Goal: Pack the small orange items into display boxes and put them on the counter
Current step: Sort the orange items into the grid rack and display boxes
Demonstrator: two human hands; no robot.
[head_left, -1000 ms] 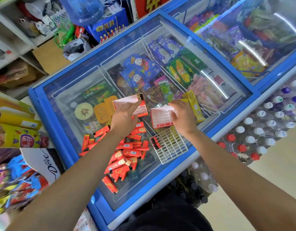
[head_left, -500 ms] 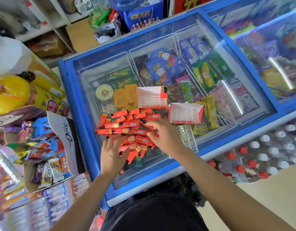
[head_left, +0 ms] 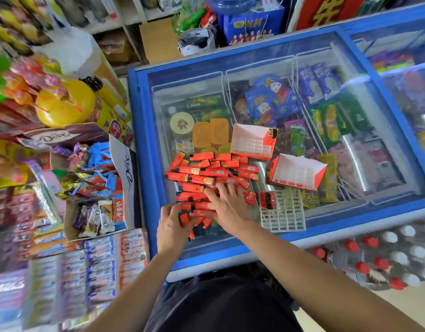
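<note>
gathers orange items (head_left: pixel 206 173) with left grip (head_left: pixel 174 224) curled round several and right grip (head_left: pixel 228 203) spread flat, next likely slotting them into display boxes (head_left: pixel 252 142).

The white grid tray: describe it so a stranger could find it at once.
Find the blue-framed freezer with a glass lid. On the glass by its near edge, right of the orange pile, lies the white grid tray. Unlike the two cardboard display boxes behind it, it is a flat lattice with few cells filled.
</note>
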